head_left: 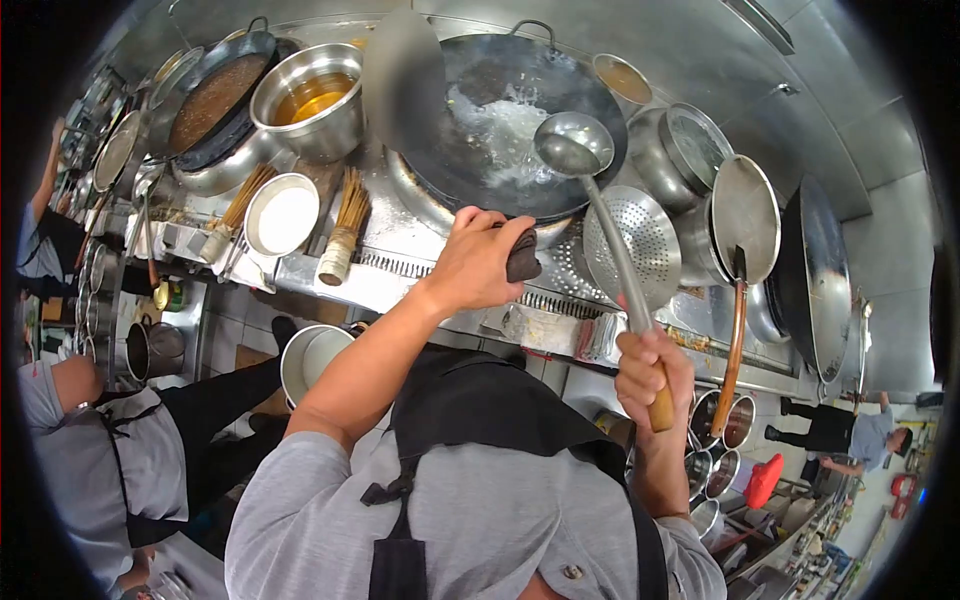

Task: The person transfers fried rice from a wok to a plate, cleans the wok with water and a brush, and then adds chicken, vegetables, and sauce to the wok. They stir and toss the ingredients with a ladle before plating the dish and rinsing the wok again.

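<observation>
My left hand (478, 262) is closed around a folded dark cloth (522, 258), pressed at the near rim of a large black wok (470, 185). Any wok handle under the cloth is hidden. Cloudy, pale, frothy liquid (505, 125) lies in the wok. In my right hand (652, 372), the fingers wrap the wooden end of a long-handled metal ladle (612, 225). The ladle's bowl is over the right part of the wok, tilted and close to the liquid. Just below it, a perforated metal strainer (632, 250) rests to the right of the wok.
Left of the wok stand a steel pot of amber liquid (315, 100), a white-filled bowl (282, 215) and bamboo brushes (350, 220). A wire-mesh skimmer (745, 220) lies over pots at right. One co-worker (110, 440) is close at left; another person (850, 435) is farther right.
</observation>
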`<state>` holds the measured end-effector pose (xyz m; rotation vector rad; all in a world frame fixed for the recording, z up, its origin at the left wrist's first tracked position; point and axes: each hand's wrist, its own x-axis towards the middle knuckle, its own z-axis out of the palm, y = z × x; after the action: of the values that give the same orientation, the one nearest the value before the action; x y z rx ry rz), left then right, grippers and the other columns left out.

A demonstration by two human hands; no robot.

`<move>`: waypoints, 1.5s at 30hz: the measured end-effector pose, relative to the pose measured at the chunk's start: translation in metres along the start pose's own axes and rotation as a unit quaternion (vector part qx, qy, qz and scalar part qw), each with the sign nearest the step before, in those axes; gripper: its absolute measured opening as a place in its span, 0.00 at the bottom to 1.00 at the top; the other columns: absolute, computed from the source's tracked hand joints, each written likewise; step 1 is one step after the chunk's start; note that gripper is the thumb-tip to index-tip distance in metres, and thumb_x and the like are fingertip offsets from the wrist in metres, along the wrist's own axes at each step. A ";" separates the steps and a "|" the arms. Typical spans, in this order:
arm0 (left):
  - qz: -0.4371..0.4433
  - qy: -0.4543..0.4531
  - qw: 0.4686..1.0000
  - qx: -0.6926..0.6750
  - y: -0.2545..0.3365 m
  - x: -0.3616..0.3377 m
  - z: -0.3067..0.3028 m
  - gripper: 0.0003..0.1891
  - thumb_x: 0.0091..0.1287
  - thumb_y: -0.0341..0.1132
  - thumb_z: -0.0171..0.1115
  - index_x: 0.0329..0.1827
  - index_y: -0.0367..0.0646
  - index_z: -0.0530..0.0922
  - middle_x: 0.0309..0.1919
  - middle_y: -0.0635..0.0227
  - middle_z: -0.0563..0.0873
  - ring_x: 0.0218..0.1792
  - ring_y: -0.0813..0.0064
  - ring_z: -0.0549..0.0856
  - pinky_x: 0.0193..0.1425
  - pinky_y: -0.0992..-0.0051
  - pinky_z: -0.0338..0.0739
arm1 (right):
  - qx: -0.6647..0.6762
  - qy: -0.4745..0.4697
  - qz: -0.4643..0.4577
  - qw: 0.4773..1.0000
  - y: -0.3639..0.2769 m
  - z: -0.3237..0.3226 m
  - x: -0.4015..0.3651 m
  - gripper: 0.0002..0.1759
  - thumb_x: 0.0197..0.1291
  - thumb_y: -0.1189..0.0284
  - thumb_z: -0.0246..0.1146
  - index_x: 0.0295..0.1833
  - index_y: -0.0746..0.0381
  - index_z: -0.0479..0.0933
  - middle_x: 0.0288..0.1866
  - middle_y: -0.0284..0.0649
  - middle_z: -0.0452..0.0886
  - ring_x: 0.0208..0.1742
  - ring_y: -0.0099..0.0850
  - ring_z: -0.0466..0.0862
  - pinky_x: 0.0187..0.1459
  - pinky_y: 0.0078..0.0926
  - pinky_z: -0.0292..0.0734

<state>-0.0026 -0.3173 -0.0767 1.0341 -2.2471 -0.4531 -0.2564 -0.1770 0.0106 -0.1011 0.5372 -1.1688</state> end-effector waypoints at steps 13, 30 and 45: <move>-0.034 0.008 0.999 0.028 0.011 0.004 -0.001 0.42 0.42 0.39 0.76 0.67 0.45 0.72 0.52 0.52 0.83 0.59 0.53 0.78 0.72 0.58 0.59 | -0.545 0.320 -0.428 0.646 -0.143 -0.135 0.241 0.38 0.62 0.77 0.61 0.76 0.69 0.55 0.49 0.50 0.80 0.45 0.44 0.83 0.51 0.40 0.79; -0.036 0.022 0.999 0.024 0.012 0.006 0.003 0.42 0.42 0.35 0.76 0.66 0.42 0.72 0.52 0.52 0.83 0.58 0.55 0.79 0.71 0.59 0.59 | -0.010 -0.034 -0.212 0.977 -0.199 0.024 0.136 0.07 0.69 0.74 0.55 0.35 0.60 0.70 0.22 0.30 0.72 0.20 0.22 0.73 0.22 0.20 0.69; -0.158 0.101 0.467 -0.864 0.052 0.028 -0.036 0.22 0.63 0.43 0.61 0.55 0.39 0.80 0.46 0.58 0.87 0.57 0.56 0.84 0.62 0.53 0.76 | 0.068 -0.134 0.117 0.982 0.015 0.048 0.082 0.21 0.75 0.68 0.49 0.65 0.71 0.67 0.33 0.35 0.74 0.26 0.26 0.76 0.24 0.26 0.72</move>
<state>-0.0222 -0.3083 -0.0114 0.1619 -0.3709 -1.9573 -0.1992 -0.2537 0.0191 -0.0747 0.2229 -0.9401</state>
